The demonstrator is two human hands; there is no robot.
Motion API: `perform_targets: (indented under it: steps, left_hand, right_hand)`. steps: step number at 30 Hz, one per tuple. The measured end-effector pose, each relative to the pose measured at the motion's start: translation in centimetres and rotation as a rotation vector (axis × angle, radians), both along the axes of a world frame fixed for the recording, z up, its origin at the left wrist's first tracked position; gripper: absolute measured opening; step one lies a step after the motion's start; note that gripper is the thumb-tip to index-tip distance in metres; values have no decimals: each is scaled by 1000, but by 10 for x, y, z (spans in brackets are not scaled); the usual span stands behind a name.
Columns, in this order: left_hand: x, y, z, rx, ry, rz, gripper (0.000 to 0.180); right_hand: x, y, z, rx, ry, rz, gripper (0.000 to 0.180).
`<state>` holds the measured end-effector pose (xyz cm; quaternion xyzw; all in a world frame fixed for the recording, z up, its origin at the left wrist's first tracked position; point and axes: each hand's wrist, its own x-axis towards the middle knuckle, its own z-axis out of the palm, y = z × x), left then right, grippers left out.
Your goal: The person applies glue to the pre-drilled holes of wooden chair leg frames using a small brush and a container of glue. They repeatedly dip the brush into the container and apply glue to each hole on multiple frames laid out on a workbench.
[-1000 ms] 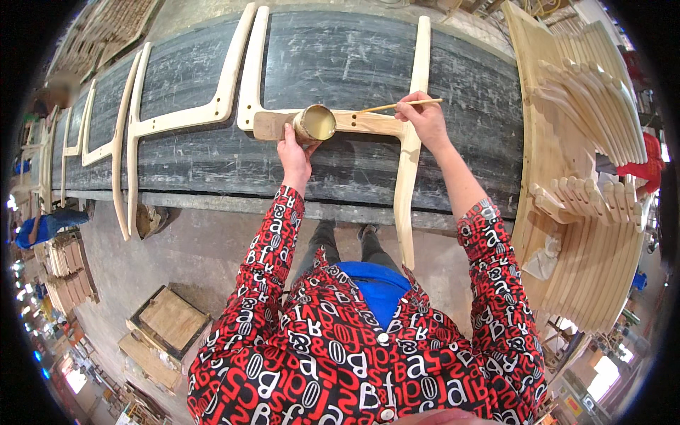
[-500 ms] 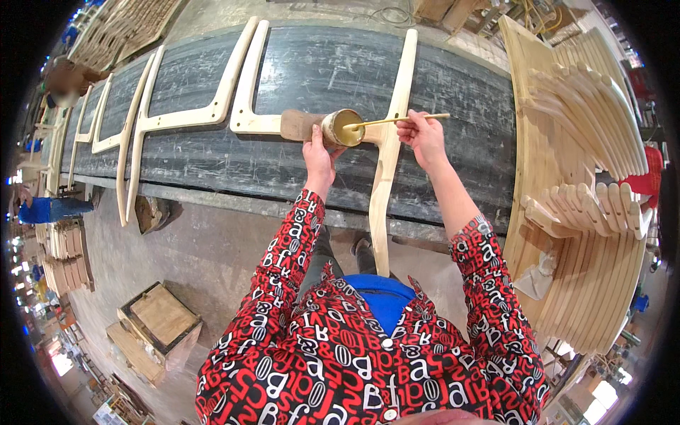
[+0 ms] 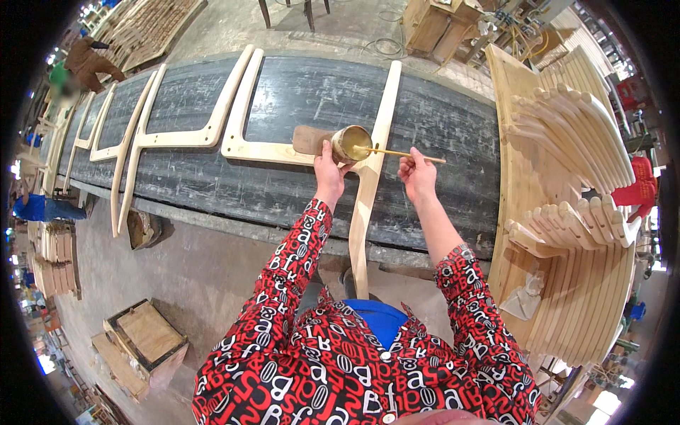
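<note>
— How far along is the work at the long, dark, scuffed table (image 3: 439, 191)?

— A middle stage is suggested. A thin, straight wooden stick (image 3: 404, 154) is dipped into a grimy, round, open-topped can (image 3: 337, 146), where a fresh load is apparently being taken up. No finished coat can be made out on the nearest pale, angular wooden frame (image 3: 365, 205), which is laid across the table with one leg jutting past the edge. By that reading, work is left to be done there.

— And further left?

— More pale wooden frames (image 3: 177, 137) are ranged along the table; whether they have been treated cannot be told.

— How are the tools held?

— The can is clasped by the fingers of the left hand (image 3: 329, 177), over the nearest frame's crossbar; whether the wood is touched cannot be told. The stick's shaft is pinched by the fingers of the right hand (image 3: 419, 177), just beside the can.

— What is contained?

— Yellowish, thick-looking paste (image 3: 355, 153) is seen inside the can, its inner wall smeared. Below the table's edge, a dark, rounded vessel (image 3: 138, 230) is shown, its contents unclear.
</note>
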<state>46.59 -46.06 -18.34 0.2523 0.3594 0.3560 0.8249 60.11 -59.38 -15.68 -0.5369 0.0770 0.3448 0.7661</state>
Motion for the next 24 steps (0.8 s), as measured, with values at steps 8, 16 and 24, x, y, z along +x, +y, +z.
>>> perform_targets:
  steps: [8,16,24]
  left_hand:
    - [5,17,-23,-18,96,22,42]
    - [-48,25,-36,-108,-44,118,44]
    - [-88,21,-46,-87,-23,173,44]
  right_hand:
    - [30,11,17,65,-307,110,21]
    - [43,31,23,-388,-1032,414,23]
    - [37,49,6,-556,-1343,617,19]
